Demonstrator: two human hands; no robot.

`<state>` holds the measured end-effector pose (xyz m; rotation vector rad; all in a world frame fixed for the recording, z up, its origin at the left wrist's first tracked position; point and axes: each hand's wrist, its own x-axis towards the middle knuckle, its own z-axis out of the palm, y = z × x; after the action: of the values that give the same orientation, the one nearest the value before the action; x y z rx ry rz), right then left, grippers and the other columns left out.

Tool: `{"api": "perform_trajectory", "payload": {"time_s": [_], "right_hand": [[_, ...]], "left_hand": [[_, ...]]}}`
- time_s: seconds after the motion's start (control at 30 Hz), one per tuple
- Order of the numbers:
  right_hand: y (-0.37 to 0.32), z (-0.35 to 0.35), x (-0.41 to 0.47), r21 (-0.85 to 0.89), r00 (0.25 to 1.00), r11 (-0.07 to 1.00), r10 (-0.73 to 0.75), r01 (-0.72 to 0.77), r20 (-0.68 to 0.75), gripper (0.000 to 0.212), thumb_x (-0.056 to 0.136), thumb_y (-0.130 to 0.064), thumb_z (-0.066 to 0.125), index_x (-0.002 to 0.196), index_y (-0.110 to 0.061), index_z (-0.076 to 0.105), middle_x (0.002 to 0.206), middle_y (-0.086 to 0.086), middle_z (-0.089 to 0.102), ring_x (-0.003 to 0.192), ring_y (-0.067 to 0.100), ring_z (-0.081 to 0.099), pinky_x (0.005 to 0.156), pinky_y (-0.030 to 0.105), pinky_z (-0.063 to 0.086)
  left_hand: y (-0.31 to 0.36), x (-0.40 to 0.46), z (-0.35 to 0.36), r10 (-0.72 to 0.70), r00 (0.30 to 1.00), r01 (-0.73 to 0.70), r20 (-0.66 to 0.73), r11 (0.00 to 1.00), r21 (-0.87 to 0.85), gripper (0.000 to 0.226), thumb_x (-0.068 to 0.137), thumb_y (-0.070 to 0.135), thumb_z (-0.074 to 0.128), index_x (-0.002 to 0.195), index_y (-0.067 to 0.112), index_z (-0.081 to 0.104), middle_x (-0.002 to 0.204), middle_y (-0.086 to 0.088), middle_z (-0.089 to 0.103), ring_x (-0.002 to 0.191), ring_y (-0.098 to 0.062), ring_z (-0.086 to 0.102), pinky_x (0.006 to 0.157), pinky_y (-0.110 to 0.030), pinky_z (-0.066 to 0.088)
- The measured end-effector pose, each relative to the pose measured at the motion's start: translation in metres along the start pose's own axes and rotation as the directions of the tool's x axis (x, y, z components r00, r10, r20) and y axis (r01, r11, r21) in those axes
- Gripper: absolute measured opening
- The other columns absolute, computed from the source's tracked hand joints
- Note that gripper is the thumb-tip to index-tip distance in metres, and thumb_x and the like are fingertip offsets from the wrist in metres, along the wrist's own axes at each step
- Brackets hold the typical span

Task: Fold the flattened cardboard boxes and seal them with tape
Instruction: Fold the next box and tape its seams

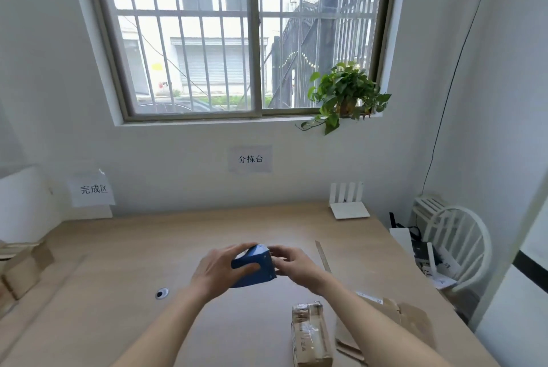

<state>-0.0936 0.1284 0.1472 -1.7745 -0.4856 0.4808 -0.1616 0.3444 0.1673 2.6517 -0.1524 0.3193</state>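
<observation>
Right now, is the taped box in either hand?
No: the taped box lies on the table, while both hands, left hand and right hand, hold the blue tape dispenser.

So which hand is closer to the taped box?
Right. The right hand is up past the taped box, at the dispenser's front; the left hand grips it farther left.

1. A blue tape dispenser point(253, 266) near the middle of the desk.
2. The desk point(118, 248) is pale tan wood, with a small silver and black grommet point(162, 293) toward its left side.
3. A brown cardboard box point(311, 334), wrapped in shiny clear tape, sits at the front edge.
4. Brown flattened cardboard point(406, 322) lies at the front right corner.
5. More brown boxes point(20, 269) along the left edge.
6. A white router point(348, 202) at the back right corner.
7. White paper signs point(250, 158) with black characters on the pale wall.
8. A green leafy plant point(345, 94) on the windowsill.
</observation>
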Motion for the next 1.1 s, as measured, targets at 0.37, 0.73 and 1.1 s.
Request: {"api": "perform_trajectory", "payload": {"time_s": [0.37,0.73,1.1], "right_hand": [[-0.007,-0.029,-0.006,0.073,1.0,0.997,-0.006,0.005,0.009,0.028,0.106,-0.021,0.052,0.132,-0.016,0.063,0.126,0.01,0.07,0.118,0.024,0.066,0.095,0.033,0.057],[0.014,-0.056,0.003,0.062,0.999,0.997,0.048,-0.048,0.015,0.026,0.104,-0.018,0.057,0.128,-0.01,0.063,0.114,0.009,0.07,0.101,0.018,0.07,0.085,0.026,0.059],[0.058,-0.072,0.008,0.106,0.987,0.992,0.086,-0.073,-0.134,0.016,0.092,-0.016,0.073,0.099,-0.001,0.073,0.094,0.014,0.073,0.082,0.019,0.072,0.083,0.033,0.062]], "left_hand": [[0.021,0.023,0.004,0.087,0.996,-0.087,0.032,0.996,-0.003,0.052,0.083,0.073,0.051,0.132,0.057,0.044,0.118,0.031,0.062,0.094,0.0,0.057,0.077,-0.024,0.049],[0.03,0.043,0.033,0.113,0.991,-0.117,0.067,0.992,0.045,0.054,0.084,0.072,0.051,0.134,0.052,0.048,0.121,0.024,0.065,0.095,-0.003,0.059,0.078,-0.026,0.048],[0.033,0.04,0.071,0.022,0.994,-0.036,0.107,0.991,0.127,0.052,0.087,0.074,0.044,0.136,0.054,0.041,0.12,0.025,0.064,0.088,-0.001,0.057,0.07,-0.021,0.043]]}}
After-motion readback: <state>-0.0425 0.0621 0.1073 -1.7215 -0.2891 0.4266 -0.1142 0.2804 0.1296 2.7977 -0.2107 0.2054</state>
